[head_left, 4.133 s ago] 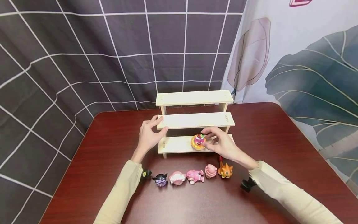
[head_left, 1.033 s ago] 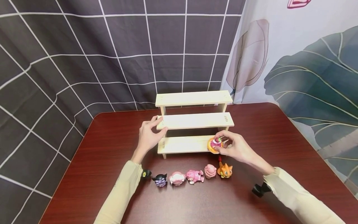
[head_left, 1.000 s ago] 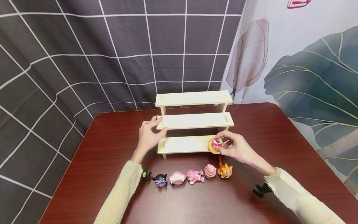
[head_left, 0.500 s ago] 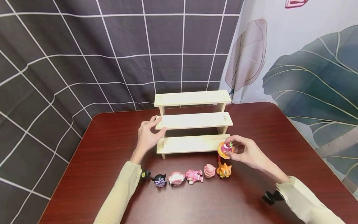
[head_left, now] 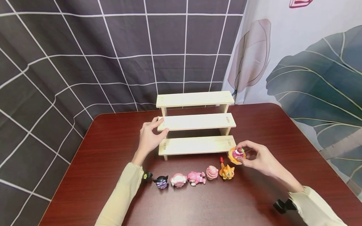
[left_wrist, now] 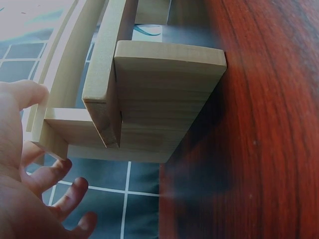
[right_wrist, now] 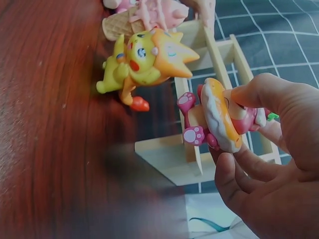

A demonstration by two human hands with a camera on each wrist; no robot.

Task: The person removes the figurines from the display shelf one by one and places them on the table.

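Note:
My right hand (head_left: pixel 261 158) pinches a toy figurine (head_left: pixel 237 154) with an orange ring round its pink body, off the right end of the lowest board. Pink paw feet show under the figurine's ring in the right wrist view. With thumb and fingers, my left hand (head_left: pixel 149 136) holds the left end of the middle board of a three-tier wooden display rack (head_left: pixel 198 121). In the left wrist view, the rack's side panel (left_wrist: pixel 164 94) stands beside that hand, whose lower fingers hang loosely. An orange-and-yellow figurine (head_left: pixel 227 172) stands on the table just left of the held one.
More figurines line up before the rack: a pink swirl one (head_left: pixel 212 172), a pink bear (head_left: pixel 196 178) lying down, a pink-and-white one (head_left: pixel 178 180) and a black-and-purple one (head_left: pixel 161 182). Behind the dark red table (head_left: pixel 118 131) hangs a grid curtain (head_left: pixel 169 37).
My right hand has carried the ringed figurine from over the lowest board rightward and towards me, past the board's right end. My left hand keeps its hold on the rack.

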